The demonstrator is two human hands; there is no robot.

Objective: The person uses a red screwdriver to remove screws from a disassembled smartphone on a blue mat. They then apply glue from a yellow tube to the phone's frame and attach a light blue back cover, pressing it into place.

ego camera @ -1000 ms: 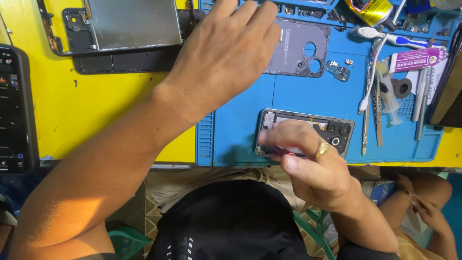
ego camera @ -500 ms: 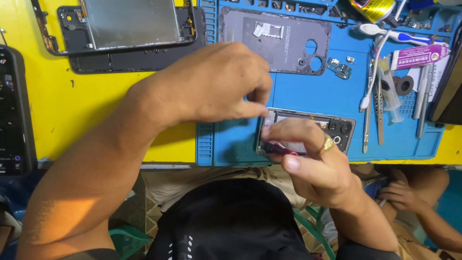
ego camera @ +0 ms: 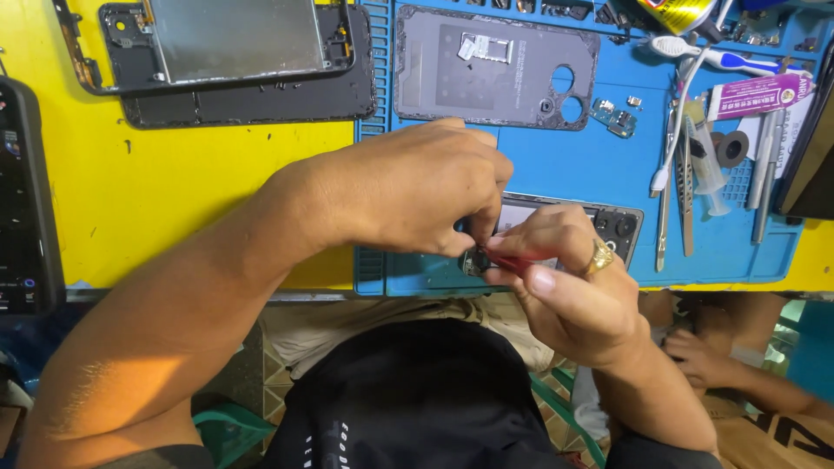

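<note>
An opened phone body (ego camera: 608, 222) lies on the blue repair mat (ego camera: 539, 165) near the table's front edge, mostly covered by my hands. My left hand (ego camera: 408, 187) rests over its left end, fingers curled down and pinching at the phone's corner. My right hand (ego camera: 565, 287), with a gold ring, grips a thin red-handled tool (ego camera: 521, 263) whose tip meets the same corner. What sits under the fingertips is hidden.
A grey phone back cover (ego camera: 495, 69) lies at the mat's top. A metal-plated phone frame (ego camera: 226, 43) rests on the yellow table (ego camera: 174, 182). Tweezers, brush, syringe and small tools (ego camera: 686, 174) line the mat's right side. A dark device (ego camera: 26, 191) sits far left. Another person's hand (ego camera: 695, 356) is lower right.
My left hand pulled back from the grey back cover down to the opened phone and now pinches at its left end beside the right hand's tool.
</note>
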